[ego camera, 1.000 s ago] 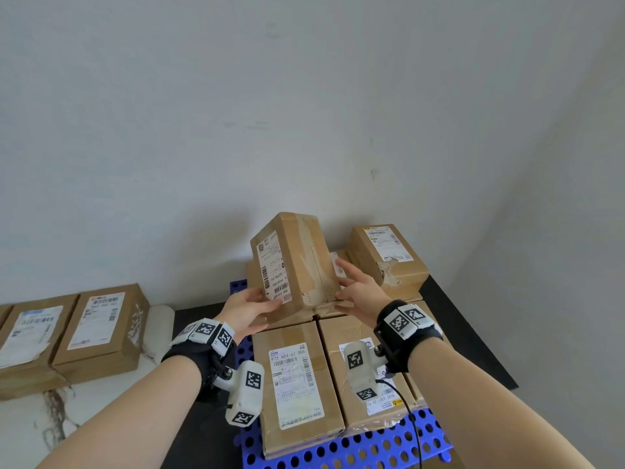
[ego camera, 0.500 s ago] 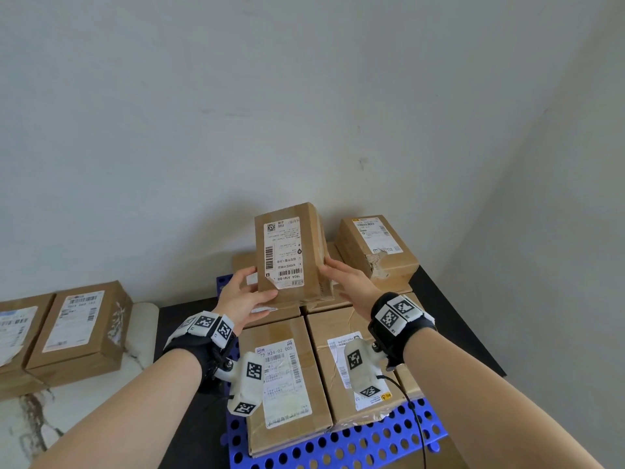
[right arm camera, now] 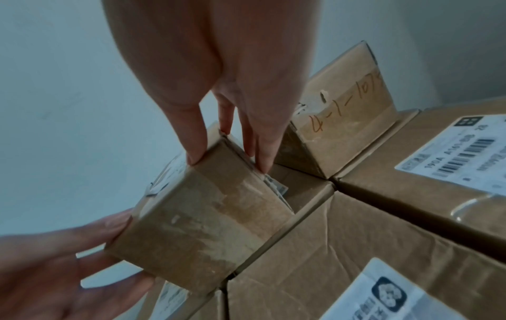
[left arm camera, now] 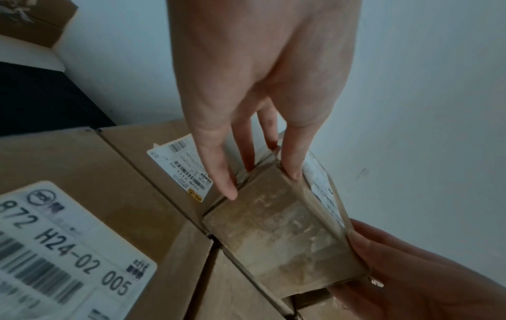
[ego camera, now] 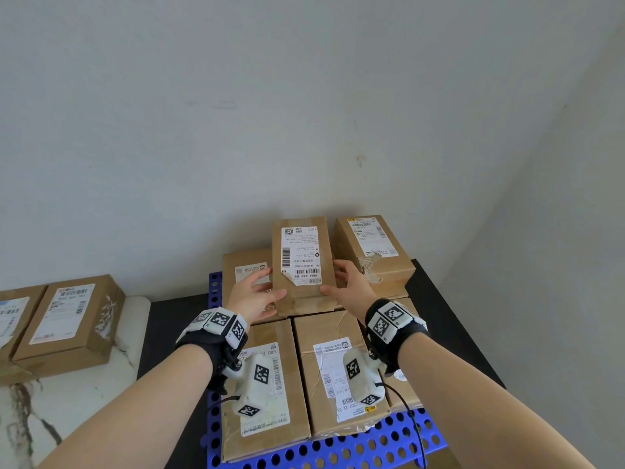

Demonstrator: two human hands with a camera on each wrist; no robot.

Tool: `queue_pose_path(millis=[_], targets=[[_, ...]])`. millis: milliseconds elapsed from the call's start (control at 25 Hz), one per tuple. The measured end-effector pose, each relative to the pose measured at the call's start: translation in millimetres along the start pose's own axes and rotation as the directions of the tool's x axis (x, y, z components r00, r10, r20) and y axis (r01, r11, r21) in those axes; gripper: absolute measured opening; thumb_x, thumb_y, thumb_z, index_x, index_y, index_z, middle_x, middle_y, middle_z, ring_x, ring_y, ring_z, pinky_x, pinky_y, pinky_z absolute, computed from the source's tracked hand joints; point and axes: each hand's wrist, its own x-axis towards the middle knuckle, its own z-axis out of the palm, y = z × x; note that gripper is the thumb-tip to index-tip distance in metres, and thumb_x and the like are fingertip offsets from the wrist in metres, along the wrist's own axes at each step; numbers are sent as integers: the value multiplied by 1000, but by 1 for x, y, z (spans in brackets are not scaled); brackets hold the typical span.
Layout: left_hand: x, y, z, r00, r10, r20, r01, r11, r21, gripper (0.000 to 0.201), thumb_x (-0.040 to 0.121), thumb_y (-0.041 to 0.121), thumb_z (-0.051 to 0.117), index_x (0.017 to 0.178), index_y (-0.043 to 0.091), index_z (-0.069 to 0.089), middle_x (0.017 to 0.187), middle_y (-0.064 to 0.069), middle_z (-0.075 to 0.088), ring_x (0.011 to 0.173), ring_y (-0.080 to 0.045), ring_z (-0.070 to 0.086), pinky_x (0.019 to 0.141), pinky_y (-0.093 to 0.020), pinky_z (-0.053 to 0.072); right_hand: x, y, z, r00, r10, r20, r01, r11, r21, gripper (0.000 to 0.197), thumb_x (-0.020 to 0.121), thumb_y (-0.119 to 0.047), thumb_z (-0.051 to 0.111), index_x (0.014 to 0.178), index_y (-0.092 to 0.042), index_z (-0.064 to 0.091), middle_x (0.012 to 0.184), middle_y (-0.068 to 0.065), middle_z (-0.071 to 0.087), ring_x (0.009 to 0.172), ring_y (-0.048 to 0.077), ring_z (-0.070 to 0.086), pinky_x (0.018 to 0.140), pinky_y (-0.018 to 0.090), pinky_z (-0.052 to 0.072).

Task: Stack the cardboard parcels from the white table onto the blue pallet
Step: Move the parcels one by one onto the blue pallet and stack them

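A small cardboard parcel (ego camera: 301, 265) with a white label on top lies level on the back row of parcels on the blue pallet (ego camera: 338, 451). My left hand (ego camera: 257, 292) grips its left side and my right hand (ego camera: 348, 289) its right side, thumbs on the top edge. In the left wrist view my left hand (left arm camera: 263, 183) holds the parcel (left arm camera: 282, 233) with the fingers down its side. The right wrist view shows my right hand (right arm camera: 230, 164) on the parcel (right arm camera: 202, 227). Whether it rests fully on the boxes below I cannot tell.
Another second-layer parcel (ego camera: 372, 248) stands right beside the held one, close to my right fingers. Several parcels form the pallet's lower layer (ego camera: 267, 384). The white table (ego camera: 84, 401) at the left carries more parcels (ego camera: 67, 326). Walls close in behind and to the right.
The parcel was held tilted above the back row; both hands have turned it level, label up, and lowered it onto the back parcels.
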Motion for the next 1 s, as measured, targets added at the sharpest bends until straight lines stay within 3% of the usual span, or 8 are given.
queue_pose_path(millis=[160, 280, 440, 560, 720, 1000], targets=[[7, 1, 9, 999, -7, -52, 6, 1000, -19, 58, 79, 8, 73, 131, 23, 52, 125, -8, 59, 105, -29, 63, 86, -43, 56, 8, -5, -6, 997, -49, 52, 58, 982, -182, 60, 89, -14, 63, 141, -16, 34, 138, 5, 51, 126, 18, 49, 106, 35, 42], [9, 2, 14, 996, 10, -86, -9, 1000, 10, 55, 81, 13, 73, 131, 21, 52, 126, -9, 60, 108, -28, 61, 86, -40, 55, 10, -13, -14, 986, -113, 120, 155, 886, -437, 53, 92, -15, 56, 141, -17, 37, 139, 4, 50, 125, 22, 49, 101, 31, 42], [11, 0, 20, 991, 78, -111, -60, 985, 161, 60, 83, 25, 71, 137, 25, 46, 131, -8, 55, 114, -25, 56, 85, -36, 53, 10, -13, -33, 965, -218, 147, 263, 788, -557, 48, 93, -18, 54, 139, -21, 42, 148, 2, 37, 136, 21, 38, 110, 32, 32], [11, 0, 26, 994, 42, -100, -31, 994, 103, 62, 84, 25, 69, 140, 28, 41, 133, -10, 55, 118, -27, 55, 93, -43, 51, 16, -5, -48, 975, -157, 161, 224, 692, -687, 49, 94, -29, 50, 142, -32, 38, 155, 3, 24, 143, 25, 23, 118, 43, 18], [16, 2, 37, 997, 5, -74, -1, 999, 49, 64, 85, 14, 68, 141, 27, 39, 136, -12, 52, 122, -29, 52, 100, -44, 46, 22, 4, -59, 984, -119, 135, 180, 684, -707, 48, 95, -35, 47, 142, -37, 36, 157, 2, 19, 145, 24, 15, 119, 44, 12], [22, 2, 57, 999, 0, -52, 0, 1000, -4, 65, 85, 8, 66, 142, 24, 38, 139, -13, 47, 124, -30, 50, 103, -49, 44, 29, 16, -69, 973, -145, 180, 230, 707, -669, 47, 97, -25, 45, 143, -28, 37, 157, 0, 20, 146, 20, 16, 120, 42, 18]])
